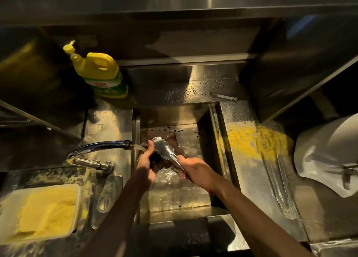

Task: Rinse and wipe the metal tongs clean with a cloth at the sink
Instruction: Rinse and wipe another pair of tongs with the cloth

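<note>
The metal tongs (166, 150) are held over the steel sink (205, 121), tips pointing up and left toward the running faucet (100, 146). My right hand (195, 170) grips the tongs by their handle end. My left hand (146, 163) holds a dark cloth (160, 162) pressed against the underside of the tongs near their scalloped tips. Water streams from the spout onto my left hand's fingers.
A yellow dish soap bottle (100, 74) stands behind the sink at the left. A white tray of yellow powder (46, 214) sits at the front left. Yellow crumbs (251, 140) and a second pair of tongs (279, 181) lie on the right counter beside a white object (329, 156).
</note>
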Demonstrator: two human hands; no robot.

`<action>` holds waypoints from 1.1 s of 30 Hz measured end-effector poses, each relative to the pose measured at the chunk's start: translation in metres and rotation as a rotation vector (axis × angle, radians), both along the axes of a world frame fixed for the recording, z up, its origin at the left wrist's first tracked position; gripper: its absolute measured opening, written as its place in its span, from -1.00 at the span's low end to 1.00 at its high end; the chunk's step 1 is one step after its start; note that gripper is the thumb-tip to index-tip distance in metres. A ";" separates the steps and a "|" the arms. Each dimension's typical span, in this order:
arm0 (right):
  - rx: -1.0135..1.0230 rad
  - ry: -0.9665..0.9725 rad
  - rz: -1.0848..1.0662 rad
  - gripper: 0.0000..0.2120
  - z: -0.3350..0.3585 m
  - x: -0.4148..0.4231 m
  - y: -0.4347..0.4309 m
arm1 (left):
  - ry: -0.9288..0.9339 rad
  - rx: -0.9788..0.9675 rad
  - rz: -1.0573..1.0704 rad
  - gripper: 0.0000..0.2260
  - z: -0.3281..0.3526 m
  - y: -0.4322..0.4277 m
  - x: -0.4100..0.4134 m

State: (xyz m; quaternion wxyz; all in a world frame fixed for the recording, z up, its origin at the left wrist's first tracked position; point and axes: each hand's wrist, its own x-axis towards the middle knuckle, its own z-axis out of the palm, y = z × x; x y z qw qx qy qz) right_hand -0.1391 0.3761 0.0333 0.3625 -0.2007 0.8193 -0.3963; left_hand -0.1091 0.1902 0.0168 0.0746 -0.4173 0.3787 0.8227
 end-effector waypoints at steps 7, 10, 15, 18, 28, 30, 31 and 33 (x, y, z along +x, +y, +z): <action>0.084 0.159 0.047 -0.54 -0.001 -0.009 0.013 | -0.019 -0.345 -0.026 -0.63 -0.012 -0.014 0.002; 0.114 0.233 0.011 -0.44 -0.002 -0.009 0.012 | -0.033 -0.358 0.078 -0.66 -0.010 -0.009 0.001; 0.293 0.436 -0.011 -0.57 -0.004 -0.013 0.010 | -0.021 -0.292 0.102 -0.81 -0.002 -0.006 0.006; 0.314 0.472 -0.046 -0.57 -0.006 -0.014 0.008 | 0.014 -0.305 0.037 -0.86 0.001 -0.002 0.011; 0.244 0.482 -0.122 -0.60 0.007 -0.010 0.041 | 0.034 -0.355 -0.012 -0.90 0.021 0.038 0.014; 0.212 0.502 -0.146 -0.62 0.013 -0.009 0.054 | 0.079 -0.364 -0.065 -0.92 0.032 0.052 0.015; 0.197 0.508 -0.163 -0.65 0.016 -0.008 0.062 | 0.102 -0.358 -0.082 -0.91 0.037 0.061 0.016; 0.176 0.508 -0.198 -0.70 0.024 -0.008 0.079 | 0.127 -0.353 -0.121 -0.91 0.049 0.077 0.017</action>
